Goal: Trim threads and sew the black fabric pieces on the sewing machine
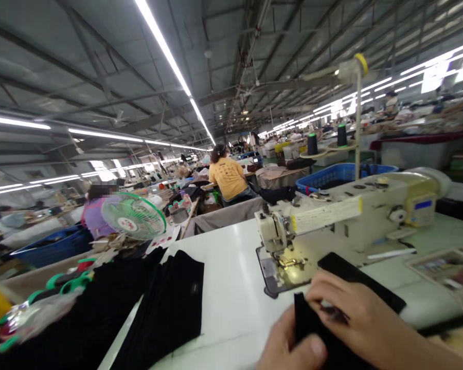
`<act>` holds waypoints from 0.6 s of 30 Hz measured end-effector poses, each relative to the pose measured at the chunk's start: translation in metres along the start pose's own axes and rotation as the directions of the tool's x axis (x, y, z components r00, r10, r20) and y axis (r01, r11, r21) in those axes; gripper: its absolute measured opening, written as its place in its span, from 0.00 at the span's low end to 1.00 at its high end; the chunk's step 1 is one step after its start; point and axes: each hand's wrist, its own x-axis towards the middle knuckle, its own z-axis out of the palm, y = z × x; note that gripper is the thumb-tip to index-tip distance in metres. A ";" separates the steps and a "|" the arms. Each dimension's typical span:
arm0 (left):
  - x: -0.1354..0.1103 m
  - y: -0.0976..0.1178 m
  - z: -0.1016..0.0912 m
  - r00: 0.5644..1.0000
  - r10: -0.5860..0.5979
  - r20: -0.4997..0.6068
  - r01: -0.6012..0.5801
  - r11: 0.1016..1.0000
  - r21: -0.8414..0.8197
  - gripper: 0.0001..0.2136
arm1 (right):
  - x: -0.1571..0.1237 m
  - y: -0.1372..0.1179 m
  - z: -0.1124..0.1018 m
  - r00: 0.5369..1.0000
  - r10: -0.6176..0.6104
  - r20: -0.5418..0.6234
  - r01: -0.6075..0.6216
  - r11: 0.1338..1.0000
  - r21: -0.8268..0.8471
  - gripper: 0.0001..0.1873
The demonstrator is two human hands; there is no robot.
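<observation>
Left hand: your left hand [289,341] grips the black cloth [301,314] at its left side, thumb lying across it and the other fingers partly hidden.
Right hand: your right hand [351,311] is curled in, with the fingertips closed narrowly on the cloth's upper edge; a small shiny thing shows among your fingers, too unclear to name.
Black cloth: between your two hands, above the near edge of the table [231,288], its top edge upright and its lower part running out of view.
Sewing machine: the sewing machine [332,216] stands just beyond your hands, its metal plate [293,270] near your right fingertips and the cloth apart from the needle area.
Dark flat piece: a dark flat piece [370,285] lies on the table beside the machine, partly behind your right hand.
Tray: a tray [420,264] of small things sits at your far right.
Folded stack: a folded stack [173,303] of black fabric lies well to your left.
Fan: a green-rimmed fan [133,218] stands beyond that stack.
Thread: two dark spools [341,136] stand behind the machine, above a blue basket [308,181].
Co-worker: a person in a yellow shirt [228,180] sits ahead, back towards you.
</observation>
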 end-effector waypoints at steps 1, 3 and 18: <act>0.006 -0.002 0.001 1.000 -0.001 -0.028 0.001 1.000 -0.005 0.28 | 0.001 -0.002 -0.001 1.000 0.027 0.008 -0.027 0.999 0.028 0.09; 0.015 -0.008 0.002 0.986 0.072 -0.151 -0.048 0.987 0.156 0.19 | 0.003 -0.002 -0.003 0.996 0.082 0.022 -0.084 0.987 0.137 0.09; 0.016 -0.035 0.010 0.897 0.387 -0.214 -0.199 0.786 0.586 0.23 | 0.007 -0.005 -0.005 0.974 0.225 0.012 -0.215 0.912 0.350 0.04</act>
